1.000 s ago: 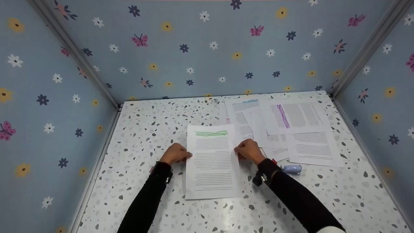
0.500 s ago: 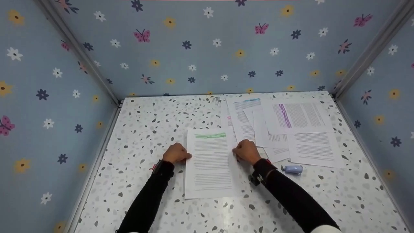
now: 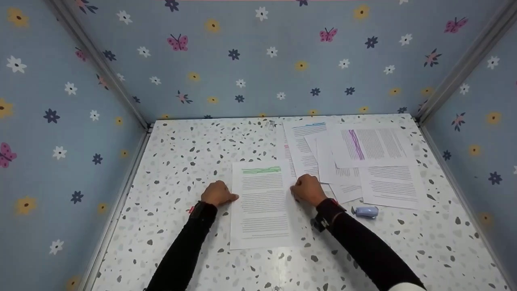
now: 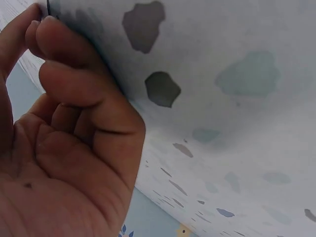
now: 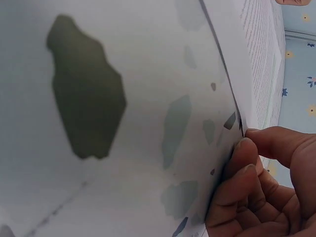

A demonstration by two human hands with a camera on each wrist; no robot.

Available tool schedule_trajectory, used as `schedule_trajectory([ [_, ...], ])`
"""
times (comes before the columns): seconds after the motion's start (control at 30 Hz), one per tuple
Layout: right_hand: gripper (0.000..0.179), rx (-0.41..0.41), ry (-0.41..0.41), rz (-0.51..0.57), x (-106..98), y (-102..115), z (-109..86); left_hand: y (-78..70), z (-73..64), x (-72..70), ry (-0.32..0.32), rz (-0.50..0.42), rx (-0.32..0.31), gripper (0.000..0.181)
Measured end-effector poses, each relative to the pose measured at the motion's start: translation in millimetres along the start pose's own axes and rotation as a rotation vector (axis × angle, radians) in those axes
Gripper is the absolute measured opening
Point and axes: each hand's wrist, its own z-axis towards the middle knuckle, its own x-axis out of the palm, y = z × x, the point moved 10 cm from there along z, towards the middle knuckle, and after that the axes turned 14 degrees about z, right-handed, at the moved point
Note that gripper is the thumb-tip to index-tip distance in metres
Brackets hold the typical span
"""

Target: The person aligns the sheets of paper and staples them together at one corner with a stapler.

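A printed sheet of paper (image 3: pixel 264 218) with green highlighter across its top lines lies upright before me on the speckled table. My left hand (image 3: pixel 218 194) pinches its left edge, thumb on top. In the left wrist view that hand (image 4: pixel 74 123) has its fingers curled, with thumb and fingertip meeting at the paper's edge. On the opposite side my right hand (image 3: pixel 309 190) holds the right edge. The right wrist view shows the right thumb and forefinger (image 5: pixel 242 153) pinching the paper's edge, the other fingers curled against the tabletop.
Several overlapping printed pages (image 3: pixel 389 186) spread over the back right, one with a purple-marked column (image 3: pixel 369 145), another with blue marking (image 3: pixel 309 133). A small pale-blue stapler-like object (image 3: pixel 366 211) lies beside my right forearm. Flowered blue panels (image 3: pixel 258 60) enclose the table's back and sides.
The sheet's top edge has come slightly nearer to me, and the sheet lies flatter. My right hand has shifted a little left. Both hands keep their hold on the edges.
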Motion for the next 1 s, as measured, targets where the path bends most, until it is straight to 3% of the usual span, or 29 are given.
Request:
schedule_trajectory([
  [0.3,0.03,0.043,-0.015,-0.012,-1.5,-3.8,1.5,-1.6,1.8,-0.8,-0.011,-0.001,-0.003,0.033],
  [1.0,0.034,0.011,-0.025,0.001,-0.9,-0.6,-3.8,2.0,1.7,1.7,-0.011,-0.035,0.008,0.034],
])
